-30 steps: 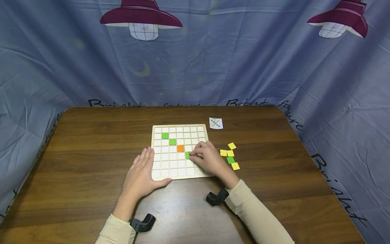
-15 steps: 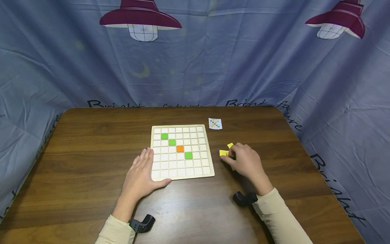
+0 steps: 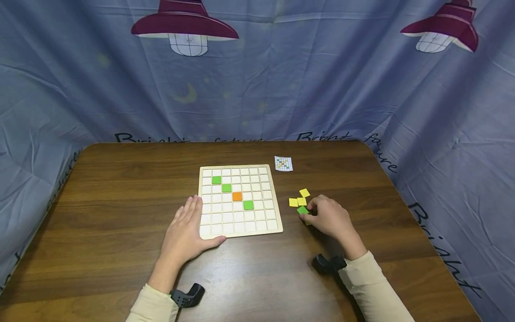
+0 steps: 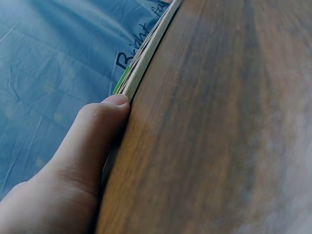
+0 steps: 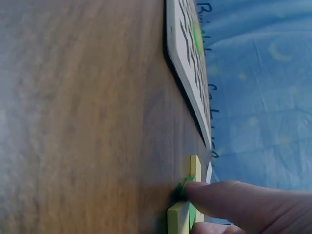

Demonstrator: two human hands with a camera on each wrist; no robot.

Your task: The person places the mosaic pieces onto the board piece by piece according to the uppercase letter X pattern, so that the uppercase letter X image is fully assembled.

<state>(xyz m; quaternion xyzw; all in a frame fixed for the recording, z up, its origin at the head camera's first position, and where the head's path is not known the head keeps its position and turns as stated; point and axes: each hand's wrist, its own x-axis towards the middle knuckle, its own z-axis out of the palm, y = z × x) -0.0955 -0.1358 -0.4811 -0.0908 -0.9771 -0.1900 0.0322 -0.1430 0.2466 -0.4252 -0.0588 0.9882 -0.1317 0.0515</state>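
Observation:
A pale square grid board [image 3: 239, 235] lies on the table. Three green tiles, one of them the nearest green tile [image 3: 248, 205], and an orange tile [image 3: 237, 196] sit in its cells on a diagonal. My left hand [image 3: 183, 232] rests along the board's left edge with fingers straight, its thumb against the front edge; the left wrist view shows the thumb tip [image 4: 117, 100] touching that edge. Right of the board, my right hand [image 3: 329, 217] pinches a loose green tile [image 3: 302, 210] between thumb and index finger. In the right wrist view the thumb [image 5: 229, 197] partly covers this tile.
Several loose yellow tiles [image 3: 293, 202] lie around the pinched tile, one mostly hidden by the right hand. A small printed grid card [image 3: 283, 163] lies beyond the board's far right corner. A blue curtain [image 3: 249, 89] hangs behind the wooden table [image 3: 128, 179].
My right hand has let go of the green tile on the board, moved right to the loose tiles, and taken hold of another green tile. My left hand has stayed put.

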